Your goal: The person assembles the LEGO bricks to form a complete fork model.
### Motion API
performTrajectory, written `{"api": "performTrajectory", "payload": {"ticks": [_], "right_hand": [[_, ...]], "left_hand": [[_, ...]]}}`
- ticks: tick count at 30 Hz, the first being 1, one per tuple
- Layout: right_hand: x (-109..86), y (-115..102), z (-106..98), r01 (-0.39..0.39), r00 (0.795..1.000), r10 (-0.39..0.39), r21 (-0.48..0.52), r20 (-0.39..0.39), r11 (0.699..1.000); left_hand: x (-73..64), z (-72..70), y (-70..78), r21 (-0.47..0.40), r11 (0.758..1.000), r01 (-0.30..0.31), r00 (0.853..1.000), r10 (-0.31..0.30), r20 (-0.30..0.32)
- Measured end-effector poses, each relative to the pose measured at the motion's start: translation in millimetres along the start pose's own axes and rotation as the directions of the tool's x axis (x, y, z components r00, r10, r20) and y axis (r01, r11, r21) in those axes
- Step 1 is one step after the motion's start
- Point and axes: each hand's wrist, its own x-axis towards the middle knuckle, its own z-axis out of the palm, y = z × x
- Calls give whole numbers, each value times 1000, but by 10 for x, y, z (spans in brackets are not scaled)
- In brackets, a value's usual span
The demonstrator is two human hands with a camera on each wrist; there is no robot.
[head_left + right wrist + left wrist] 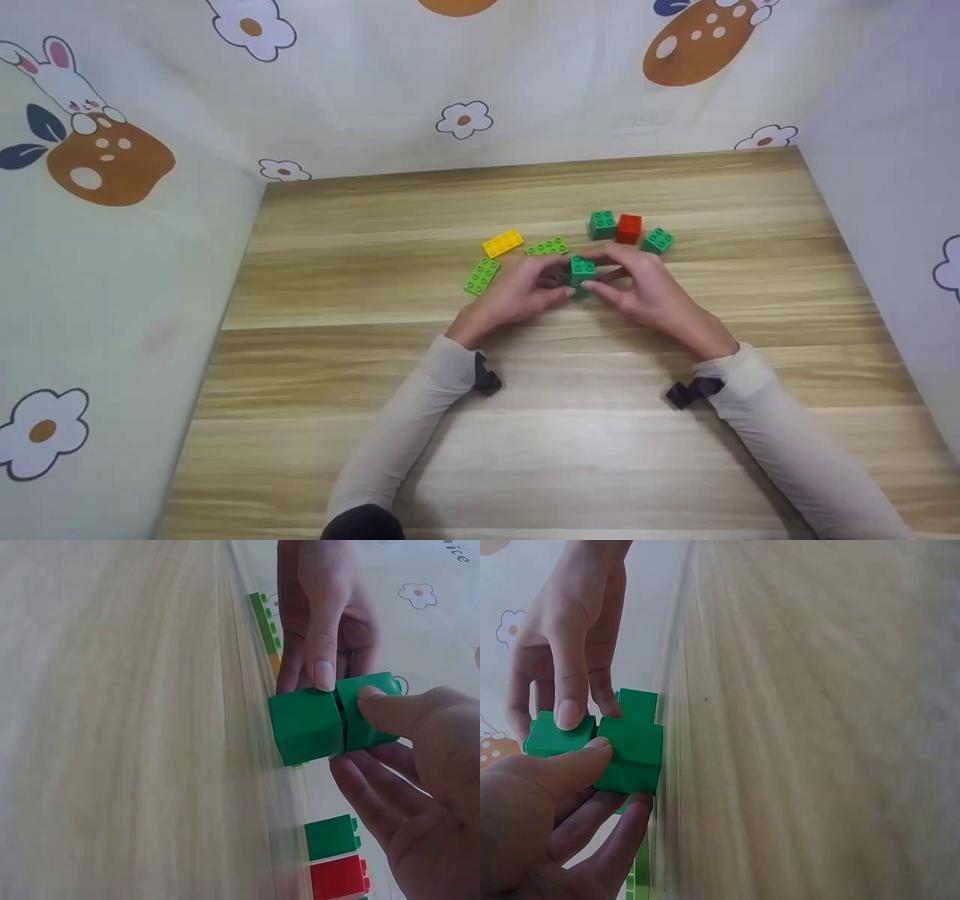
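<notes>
Two green toy bricks stand one on top of the other between the hands, with a thin gap at the seam in the right wrist view. My left hand (523, 289) grips the lower green brick (304, 724), its thumb near the seam. The upper green brick (582, 270) is pinched by my right hand (651, 283), thumb on the near face. The lower brick is close to the tabletop; whether it touches is hard to tell. Both hands' far fingers are partly hidden in the head view.
Behind the hands lie a yellow flat brick (502, 243), one lime flat brick (481, 276) and another lime flat brick (547, 246), partly covered. A green brick (602, 224), a red brick (629, 228) and a further green brick (658, 240) sit behind the right hand. Patterned cloth walls (360, 97) border the wooden table (570, 450).
</notes>
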Motion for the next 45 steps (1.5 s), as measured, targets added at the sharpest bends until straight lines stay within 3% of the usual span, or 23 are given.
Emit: {"api": "performTrajectory", "payload": {"ticks": [13, 34, 45], "right_hand": [[10, -34, 38, 2, 1000, -2, -78, -6, 997], [42, -91, -8, -12, 998, 18, -96, 62, 995], [44, -65, -2, -7, 997, 17, -128, 76, 992]], "left_hand": [[7, 7, -21, -36, 999, -22, 1000, 22, -7], [-4, 32, -3, 14, 1000, 6, 1000, -6, -2], [-1, 49, 20, 2, 1000, 13, 999, -13, -49]]}}
